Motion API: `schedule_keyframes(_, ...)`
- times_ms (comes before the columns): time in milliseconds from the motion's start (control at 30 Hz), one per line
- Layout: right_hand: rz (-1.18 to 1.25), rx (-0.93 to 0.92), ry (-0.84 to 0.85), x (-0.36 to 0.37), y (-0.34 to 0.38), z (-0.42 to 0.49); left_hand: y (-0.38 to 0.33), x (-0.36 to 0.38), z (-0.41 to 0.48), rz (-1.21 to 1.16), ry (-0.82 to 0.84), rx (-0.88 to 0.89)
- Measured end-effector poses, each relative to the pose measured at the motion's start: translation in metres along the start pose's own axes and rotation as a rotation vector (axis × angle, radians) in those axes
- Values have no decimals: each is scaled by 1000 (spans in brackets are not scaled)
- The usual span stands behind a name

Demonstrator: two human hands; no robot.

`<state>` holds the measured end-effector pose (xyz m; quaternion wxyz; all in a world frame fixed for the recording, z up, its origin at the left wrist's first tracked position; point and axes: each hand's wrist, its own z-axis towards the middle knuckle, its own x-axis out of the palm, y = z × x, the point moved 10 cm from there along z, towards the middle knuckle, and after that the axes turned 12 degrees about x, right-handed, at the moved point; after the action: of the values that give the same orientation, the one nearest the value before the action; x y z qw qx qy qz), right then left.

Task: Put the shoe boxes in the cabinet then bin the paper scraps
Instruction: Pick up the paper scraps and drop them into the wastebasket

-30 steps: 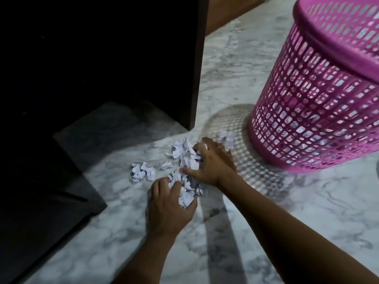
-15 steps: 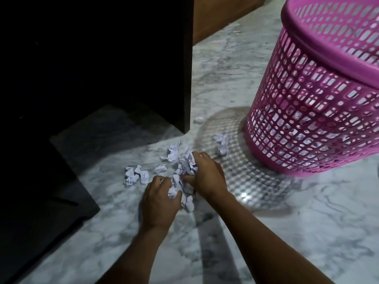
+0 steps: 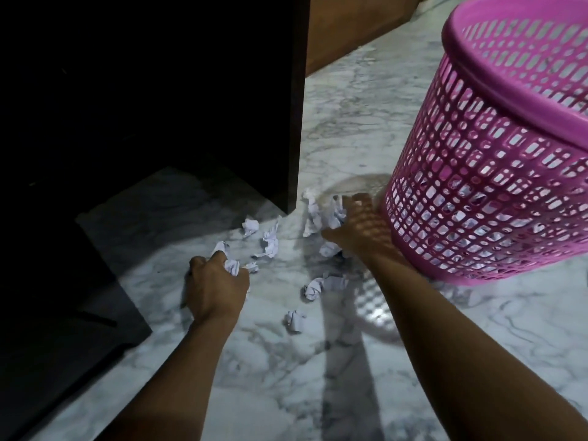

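Looking down through the head camera at a grey-veined marble floor (image 3: 477, 361); it fills most of the view.

Dark cabinet (image 3: 159, 90) takes the upper left. Its inside is too black for me to make anything out. A dark door panel (image 3: 63, 313) juts out across the lower left. A brown wooden panel (image 3: 350, 23) sits behind the cabinet at the top edge.

Pink bin (image 3: 477, 186), lattice-walled, stands upright on the floor at the right with its rim cut off by the frame. Pale patches show through the lattice near its base. I cannot tell whether they are paper or floor.

Both bare forearms reach in from the bottom edge.

Right hand (image 3: 359, 227) is just beside the bin's base, back of the hand up and dappled with lattice light. Its grip is curled round a bunch of paper scraps (image 3: 334, 214), and white crumpled ends stick out to the left of the fingers.

Left hand (image 3: 216, 288) is near the cabinet door, low to the floor. Its grip is closed on one crumpled scrap (image 3: 231, 265).

Loose scraps lie on the floor between and around the hands:
- two (image 3: 269, 241) above the left hand, near the cabinet's corner
- one larger wad (image 3: 313, 288) between the forearms
- one small ball (image 3: 294, 320) nearest me
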<state>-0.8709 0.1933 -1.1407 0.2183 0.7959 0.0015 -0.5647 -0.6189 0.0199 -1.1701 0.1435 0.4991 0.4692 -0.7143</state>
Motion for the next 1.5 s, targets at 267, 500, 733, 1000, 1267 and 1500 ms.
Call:
schedule_keyframes(267,29,-26,18,20,6,-4,-9,3,-6,99,5,143)
schedule_keyframes(500,94,28,25,33,1,-26,-21,2,-11,82,54,193)
schedule_keyframes(733,301,200,57,27,-22,-47,-20,-5,-13,-264,63,10)
schedule_keyframes(1000,615,-65,-71,-81,29,-83,-128,-65,8,-631,-25,101)
schedule_keyframes(1267,652,-304,-280,-262,72,-120,-278,-176,17,-1103,-165,179)
schedule_keyframes(1500,656,-164,-490,-377,-25,-93,-422,-153,7,-1418,58,61)
